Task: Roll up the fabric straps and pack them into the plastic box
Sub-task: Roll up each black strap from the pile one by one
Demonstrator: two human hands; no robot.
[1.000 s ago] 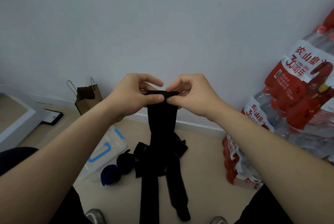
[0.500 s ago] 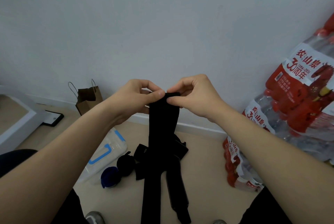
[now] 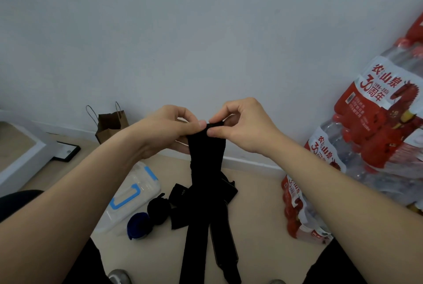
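L hand (image 3: 169,129) & R hand (image 3: 248,128) pinch strap (image 3: 207,160); packs (image 3: 377,112): 农夫山泉.

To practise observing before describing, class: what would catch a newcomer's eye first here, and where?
At centre, the left hand and right hand pinch the top end of a long black strap that hangs straight down. At the right edge, red-labelled water-bottle packs are stacked. Lower left, a clear plastic box with blue trim lies beside a blue roll.
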